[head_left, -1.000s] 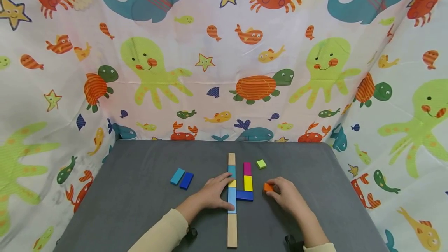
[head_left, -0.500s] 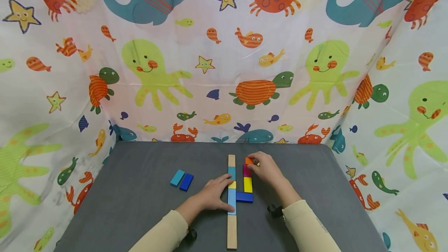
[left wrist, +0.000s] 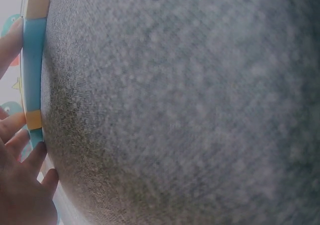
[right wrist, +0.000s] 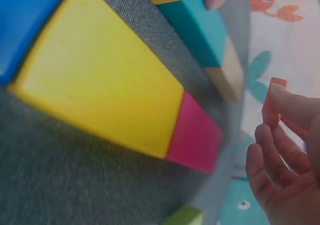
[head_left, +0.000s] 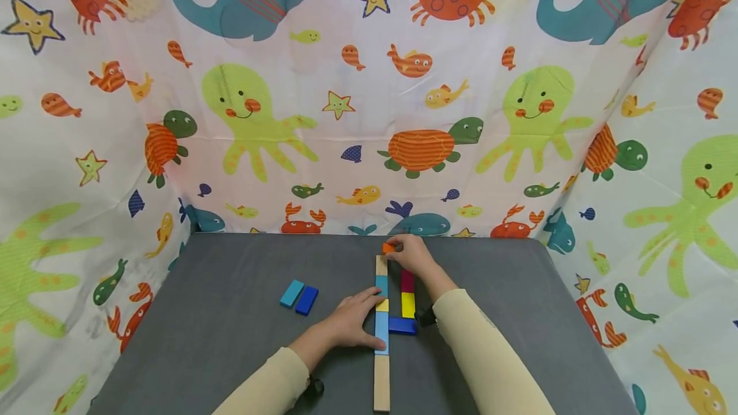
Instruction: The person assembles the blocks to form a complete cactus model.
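A long straight row of blocks runs up the middle in the head view: a plain wooden block [head_left: 382, 383], a light blue block [head_left: 381, 324], a small yellow one, a teal block [head_left: 382, 282] and another wooden block [head_left: 382, 265] at the far end. My left hand [head_left: 350, 320] rests along the row's left side, thumb at the light blue block and fingertips by the yellow and teal. Beyond the far end, my right hand [head_left: 412, 253] pinches a small orange block [head_left: 388, 248] between thumb and fingers. The right wrist view also shows this orange block [right wrist: 270, 102] in the fingertips.
Right of the row, a dark blue block [head_left: 401, 325] abuts it, with a yellow block [head_left: 408, 305] and a magenta block [head_left: 407, 281] lined up beyond. A green block [right wrist: 184, 217] lies nearby. Teal [head_left: 292, 293] and blue [head_left: 307, 300] blocks lie left. A printed curtain [head_left: 346, 146] hangs behind.
My right hand has carried the orange block from the right side, past the magenta block's far end, to the far end of the long row. The left hand has stayed in place.
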`<move>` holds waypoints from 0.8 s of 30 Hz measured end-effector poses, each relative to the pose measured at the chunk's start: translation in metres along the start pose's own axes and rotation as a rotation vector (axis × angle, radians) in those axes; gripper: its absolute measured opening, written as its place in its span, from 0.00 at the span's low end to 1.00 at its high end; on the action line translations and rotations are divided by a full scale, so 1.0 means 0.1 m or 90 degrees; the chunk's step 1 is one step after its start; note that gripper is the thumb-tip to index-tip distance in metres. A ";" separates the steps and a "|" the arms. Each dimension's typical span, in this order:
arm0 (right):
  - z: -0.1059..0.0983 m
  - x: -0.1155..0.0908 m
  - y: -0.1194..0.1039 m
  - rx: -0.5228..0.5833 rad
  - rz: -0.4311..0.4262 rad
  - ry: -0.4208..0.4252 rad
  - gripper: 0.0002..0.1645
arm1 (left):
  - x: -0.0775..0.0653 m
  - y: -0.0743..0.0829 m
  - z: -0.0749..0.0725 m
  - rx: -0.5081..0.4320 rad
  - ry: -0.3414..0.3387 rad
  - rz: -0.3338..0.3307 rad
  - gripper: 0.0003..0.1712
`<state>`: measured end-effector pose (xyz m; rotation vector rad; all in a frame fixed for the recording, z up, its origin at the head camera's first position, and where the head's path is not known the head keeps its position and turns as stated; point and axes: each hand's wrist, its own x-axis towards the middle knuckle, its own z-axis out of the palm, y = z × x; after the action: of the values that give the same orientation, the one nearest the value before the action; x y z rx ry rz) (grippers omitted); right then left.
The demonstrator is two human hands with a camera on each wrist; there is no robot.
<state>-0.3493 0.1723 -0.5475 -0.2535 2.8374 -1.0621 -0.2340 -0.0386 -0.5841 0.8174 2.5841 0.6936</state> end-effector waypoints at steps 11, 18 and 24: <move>0.20 0.20 0.02 0.028 0.058 -0.009 0.21 | 0.00 -0.02 0.01 -0.008 0.001 0.018 0.58; 0.25 0.23 0.05 0.008 0.057 -0.022 0.22 | -0.01 -0.03 0.01 -0.009 -0.002 0.016 0.58; 0.28 0.25 0.09 0.004 0.062 -0.040 0.21 | -0.01 -0.05 0.02 -0.001 0.001 0.014 0.57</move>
<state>-0.3712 0.1566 -0.5751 -0.1434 2.7596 -1.0257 -0.2344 -0.0417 -0.5882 0.8454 2.5800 0.7024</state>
